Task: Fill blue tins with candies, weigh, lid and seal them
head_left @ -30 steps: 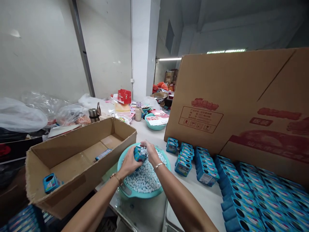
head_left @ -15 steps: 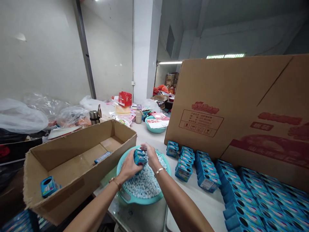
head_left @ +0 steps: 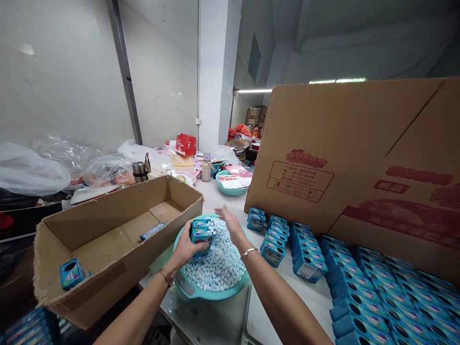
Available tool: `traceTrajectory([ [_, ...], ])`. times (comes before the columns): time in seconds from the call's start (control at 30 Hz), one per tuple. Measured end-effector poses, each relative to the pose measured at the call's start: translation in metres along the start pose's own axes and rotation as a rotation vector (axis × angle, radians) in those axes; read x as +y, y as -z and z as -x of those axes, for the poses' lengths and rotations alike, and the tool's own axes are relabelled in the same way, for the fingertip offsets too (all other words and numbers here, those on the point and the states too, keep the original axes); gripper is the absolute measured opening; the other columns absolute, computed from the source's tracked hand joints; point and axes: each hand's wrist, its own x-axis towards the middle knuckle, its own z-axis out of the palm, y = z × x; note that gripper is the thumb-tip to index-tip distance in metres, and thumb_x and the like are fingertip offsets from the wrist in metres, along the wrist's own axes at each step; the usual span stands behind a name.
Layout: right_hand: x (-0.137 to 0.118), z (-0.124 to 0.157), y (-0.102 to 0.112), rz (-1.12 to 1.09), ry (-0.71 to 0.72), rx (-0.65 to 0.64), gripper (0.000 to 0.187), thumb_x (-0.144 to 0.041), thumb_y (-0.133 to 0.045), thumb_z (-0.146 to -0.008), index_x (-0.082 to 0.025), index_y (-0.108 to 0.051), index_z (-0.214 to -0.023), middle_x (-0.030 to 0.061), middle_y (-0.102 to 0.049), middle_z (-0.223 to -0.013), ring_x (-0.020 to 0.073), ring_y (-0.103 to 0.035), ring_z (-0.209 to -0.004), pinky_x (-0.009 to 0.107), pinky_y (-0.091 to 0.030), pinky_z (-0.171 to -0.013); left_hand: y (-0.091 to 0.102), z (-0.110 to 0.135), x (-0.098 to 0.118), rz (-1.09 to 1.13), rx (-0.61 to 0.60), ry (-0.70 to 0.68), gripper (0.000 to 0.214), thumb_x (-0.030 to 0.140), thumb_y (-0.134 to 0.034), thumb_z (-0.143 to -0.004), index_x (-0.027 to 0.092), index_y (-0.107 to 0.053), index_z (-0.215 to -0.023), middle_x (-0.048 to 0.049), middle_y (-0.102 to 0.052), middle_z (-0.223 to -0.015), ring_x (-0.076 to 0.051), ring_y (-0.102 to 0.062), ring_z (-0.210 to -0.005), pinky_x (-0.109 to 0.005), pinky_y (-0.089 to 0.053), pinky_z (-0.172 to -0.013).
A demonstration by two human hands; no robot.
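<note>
My left hand [head_left: 187,247] is closed round small blue printed boxes [head_left: 201,235]; they look like two side by side, with small pale balls at their open tops. It holds them over the left part of a turquoise basin [head_left: 201,293]. The basin is full of small white and pale blue balls [head_left: 215,273]. Above the basin's right side, my right hand [head_left: 232,225] is open with fingers stretched out, apart from the boxes and holding nothing that I can see.
On the left stands a long open carton [head_left: 118,268] with a blue box [head_left: 72,273] and another lying flat [head_left: 153,232]. Rows of blue boxes [head_left: 359,292] stand at right before a large carton [head_left: 352,143]. A flat pale device [head_left: 253,321] lies near the front edge.
My right hand has drawn away from the boxes to the right and its fingers have straightened. My left hand has shifted the boxes slightly left and turned them.
</note>
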Motion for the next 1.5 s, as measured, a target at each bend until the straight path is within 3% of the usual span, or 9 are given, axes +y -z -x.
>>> traceTrajectory([
  [0.2,0.007,-0.002,-0.024,-0.027,-0.002,0.124,0.066,-0.075,-0.046,-0.079,-0.018,-0.072,-0.099,0.0111,-0.071,-0.106,0.0253,-0.062,-0.100,0.035,-0.044,-0.086,-0.011,-0.001,0.001,0.190,-0.024,0.042,0.077,0.017,-0.082,-0.054,0.020,-0.046,-0.122,-0.0042,-0.064,-0.109,-0.021,-0.065,-0.095,-0.033,-0.053,-0.084],
  [0.47,0.005,-0.004,-0.030,-0.044,0.085,0.181,0.054,-0.068,-0.051,-0.078,-0.018,-0.071,-0.084,0.0093,-0.071,-0.091,0.0225,-0.062,-0.089,0.032,-0.045,-0.080,-0.015,-0.001,0.002,0.282,-0.019,0.086,0.081,0.016,-0.083,-0.051,0.019,-0.046,-0.123,-0.0040,-0.066,-0.108,-0.021,-0.066,-0.092,-0.033,-0.054,-0.083],
  [0.53,0.005,-0.001,-0.025,-0.051,0.067,0.133,0.053,-0.067,-0.054,-0.076,-0.018,-0.071,-0.086,0.0084,-0.070,-0.090,0.0225,-0.062,-0.087,0.032,-0.045,-0.077,-0.018,0.002,0.008,0.299,-0.020,0.098,0.081,0.017,-0.084,-0.049,0.019,-0.048,-0.121,-0.0042,-0.067,-0.107,-0.021,-0.067,-0.092,-0.033,-0.054,-0.082],
  [0.7,-0.005,0.013,0.009,-0.261,-0.042,0.111,0.054,-0.069,-0.054,-0.077,-0.020,-0.070,-0.096,0.0077,-0.071,-0.095,0.0204,-0.063,-0.087,0.031,-0.045,-0.074,-0.026,0.011,0.027,0.388,-0.108,0.116,0.082,0.021,-0.087,-0.054,0.021,-0.047,-0.125,-0.0055,-0.066,-0.111,-0.023,-0.066,-0.097,-0.034,-0.054,-0.083],
  [0.93,-0.023,0.065,0.033,-0.087,0.207,0.073,0.042,-0.060,-0.061,-0.080,-0.022,-0.073,-0.094,0.0045,-0.070,-0.101,0.0211,-0.060,-0.097,0.031,-0.044,-0.085,-0.060,0.027,0.047,0.500,-0.182,0.110,0.087,0.021,-0.087,-0.059,0.024,-0.041,-0.134,-0.0069,-0.063,-0.122,-0.025,-0.064,-0.107,-0.036,-0.052,-0.091],
  [1.03,-0.026,0.095,0.051,-0.120,0.215,0.056,0.042,-0.059,-0.060,-0.083,-0.024,-0.072,-0.100,0.0038,-0.071,-0.102,0.0211,-0.061,-0.098,0.032,-0.044,-0.088,-0.077,0.047,0.053,0.515,-0.228,0.131,0.089,0.021,-0.086,-0.061,0.026,-0.039,-0.136,-0.0078,-0.062,-0.125,-0.027,-0.063,-0.111,-0.037,-0.053,-0.093],
  [1.17,-0.012,0.130,0.095,-0.303,0.095,0.209,0.051,-0.067,-0.052,-0.085,-0.024,-0.071,-0.104,0.0065,-0.073,-0.102,0.0222,-0.065,-0.099,0.035,-0.045,-0.088,-0.101,0.086,0.049,0.501,-0.307,0.166,0.089,0.021,-0.086,-0.061,0.027,-0.039,-0.136,-0.0074,-0.061,-0.129,-0.028,-0.062,-0.114,-0.040,-0.051,-0.098],
  [1.27,0.010,0.154,0.129,-0.351,0.039,0.357,0.046,-0.063,-0.062,-0.080,-0.023,-0.071,-0.100,0.0075,-0.073,-0.102,0.0228,-0.066,-0.100,0.035,-0.046,-0.087,-0.120,0.110,0.038,0.442,-0.411,0.205,0.083,0.022,-0.085,-0.062,0.028,-0.043,-0.134,-0.0062,-0.060,-0.129,-0.030,-0.061,-0.116,-0.046,-0.049,-0.102],
  [1.5,0.061,0.200,0.177,-0.427,-0.052,0.590,0.040,-0.054,-0.075,-0.069,-0.023,-0.070,-0.093,0.0080,-0.073,-0.094,0.0215,-0.068,-0.086,0.034,-0.050,-0.079,-0.160,0.127,0.014,0.403,-0.666,0.217,0.078,0.022,-0.081,-0.065,0.024,-0.047,-0.135,-0.0091,-0.061,-0.129,-0.030,-0.060,-0.117,-0.045,-0.046,-0.105],
])
